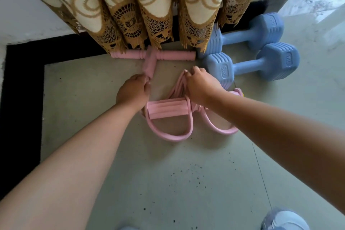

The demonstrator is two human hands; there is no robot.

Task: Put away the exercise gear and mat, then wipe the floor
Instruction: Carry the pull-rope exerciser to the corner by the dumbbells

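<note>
A pink pedal resistance band lies on the grey floor by the curtain. Its foam handle bar [168, 55] rests against the curtain hem, and its foot loops [169, 132] lie nearer to me. My left hand [133, 91] grips the pink sleeve that runs down from the handle bar. My right hand [200, 85] holds the bunched pink tubes above the foot pedals. Two blue dumbbells [250, 63] lie side by side just right of my right hand, one behind the other near the wall.
A cream and gold lace curtain [149, 5] hangs over the wall straight ahead. A black border strip [22, 99] runs along the floor at the left. Dark specks dot the floor [186, 183] near me. My shoe [285, 220] shows at the bottom right.
</note>
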